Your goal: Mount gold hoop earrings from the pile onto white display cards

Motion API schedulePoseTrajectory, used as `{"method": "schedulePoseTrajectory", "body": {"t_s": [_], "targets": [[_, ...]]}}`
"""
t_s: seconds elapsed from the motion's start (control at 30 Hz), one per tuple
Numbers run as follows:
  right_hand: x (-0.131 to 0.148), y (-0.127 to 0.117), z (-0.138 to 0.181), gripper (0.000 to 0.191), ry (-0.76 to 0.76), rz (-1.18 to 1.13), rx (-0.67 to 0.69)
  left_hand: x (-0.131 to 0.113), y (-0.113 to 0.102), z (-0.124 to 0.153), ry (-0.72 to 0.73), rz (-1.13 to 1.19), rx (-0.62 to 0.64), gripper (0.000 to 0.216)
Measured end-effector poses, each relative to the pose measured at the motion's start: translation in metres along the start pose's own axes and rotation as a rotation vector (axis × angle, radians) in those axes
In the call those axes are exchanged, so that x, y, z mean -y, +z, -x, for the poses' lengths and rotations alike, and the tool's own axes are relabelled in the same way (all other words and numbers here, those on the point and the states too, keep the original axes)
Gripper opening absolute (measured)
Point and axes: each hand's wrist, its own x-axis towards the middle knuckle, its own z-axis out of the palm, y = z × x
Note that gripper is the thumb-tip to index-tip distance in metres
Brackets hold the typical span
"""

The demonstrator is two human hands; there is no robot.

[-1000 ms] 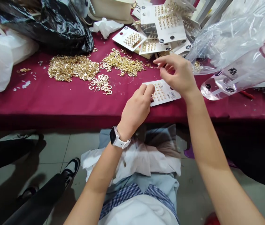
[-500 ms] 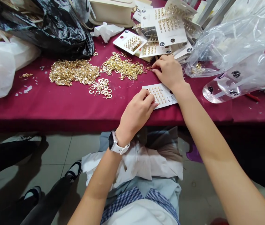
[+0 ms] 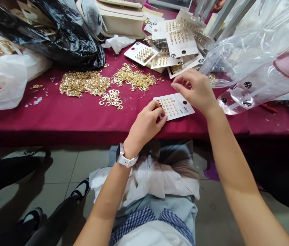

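Note:
A white earring card (image 3: 177, 106) with rows of small gold studs and a price print lies face up near the table's front edge. My left hand (image 3: 148, 123), with a white-strapped watch at the wrist, grips the card's left edge between thumb and fingers. Just above the card's far edge is my right hand (image 3: 195, 89), thumb and fingers drawn together; whatever they pinch is too small to make out. Left of the card lie a pile of gold hoop pieces (image 3: 134, 78), a smaller cluster of hoops (image 3: 111, 99) and a pile of tiny gold pieces (image 3: 83, 83).
A heap of filled earring cards (image 3: 181, 42) stands behind my right hand. Clear plastic bags (image 3: 244, 54) and a clear and pink container (image 3: 257, 85) lie at right. A black bag (image 3: 83, 41) and white bag (image 3: 6, 78) are at left, with a beige box (image 3: 121, 22) behind.
My right hand has come back from beside the gold hoop pile and the card heap toward the white card, lifting off the cloth. My left hand stays on the card.

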Motion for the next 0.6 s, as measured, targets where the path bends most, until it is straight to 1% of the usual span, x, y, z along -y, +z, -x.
{"method": "schedulePoseTrajectory", "body": {"t_s": [0.1,0.2,0.37,0.6], "targets": [[0.027,-0.020,0.031,0.007,-0.057,-0.022,0.070,0.000,0.000,-0.001,0.007,-0.020,0.024,0.008],[0.038,-0.020,0.049,0.008,-0.108,0.011,0.149,0.000,0.001,-0.002,0.021,-0.030,0.020,0.008],[0.036,-0.010,0.049,0.010,-0.120,0.056,0.206,0.001,0.001,-0.002,0.028,-0.023,0.024,0.007],[0.030,-0.011,0.047,0.010,-0.101,-0.034,0.231,0.000,0.000,-0.003,0.010,-0.035,0.031,0.008]]}}
